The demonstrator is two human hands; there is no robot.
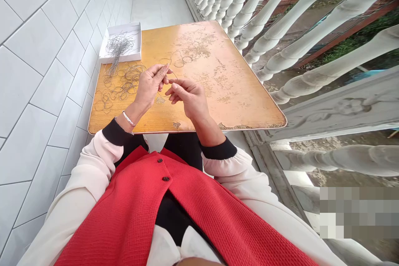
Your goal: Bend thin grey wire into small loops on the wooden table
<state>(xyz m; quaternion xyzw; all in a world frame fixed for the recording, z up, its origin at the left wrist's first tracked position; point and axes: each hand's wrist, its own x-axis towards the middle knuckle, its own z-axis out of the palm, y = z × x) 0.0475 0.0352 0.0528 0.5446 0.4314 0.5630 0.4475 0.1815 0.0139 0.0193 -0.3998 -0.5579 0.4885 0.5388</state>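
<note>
Head view: both hands are held above the counter [237,99], a wooden top with worn, flaking veneer. The left hand [151,85] and right hand [188,96] are brought close together near mid-counter, fingertips almost meeting. The left grip is closed to a thumb-and-forefinger pinch, with a thin wire [175,77] apparently held at its tip. The right grip is nearly closed, fingers curled; its contact with the wire cannot be confirmed. The wire is seen as a fine arc running up and rightward from the left pinch, its long axis roughly across the counter, so the left hand is judged the nearer. Loose wire loops [124,85] are piled just left of the left hand; linked wire loops [183,56] are laid ahead of the hands. A white cardboard box [104,52] is set at the far left corner, with a bundle of straight wire pieces [118,48] lying in it and overhanging its edge.
</note>
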